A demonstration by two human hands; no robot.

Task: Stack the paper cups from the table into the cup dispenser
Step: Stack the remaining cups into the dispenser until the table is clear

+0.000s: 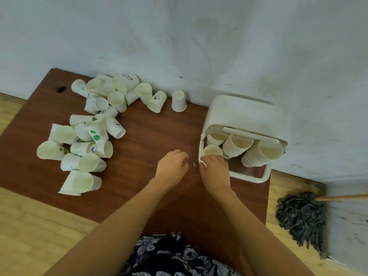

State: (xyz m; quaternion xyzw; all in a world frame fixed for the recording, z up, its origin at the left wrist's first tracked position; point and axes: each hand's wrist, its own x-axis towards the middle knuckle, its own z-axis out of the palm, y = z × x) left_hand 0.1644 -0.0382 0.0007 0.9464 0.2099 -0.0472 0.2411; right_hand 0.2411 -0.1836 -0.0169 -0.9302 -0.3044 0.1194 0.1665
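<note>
Both hands are kept low on the table (151, 124), close together. The right hand (216, 172) is curled over the near-left corner of the cup dispenser (247, 114), seemingly gripping a cup (212, 150) there, though what exactly is held cannot be told. The left hand (172, 167) is loosely curled beside it, holding nothing — probably idle between picks. Nested stacks (238, 145) lie tilted in the dispenser just beyond the right hand. Loose paper cups (93, 124) are scattered well left of the left hand — most of the work is judged undone.
</note>
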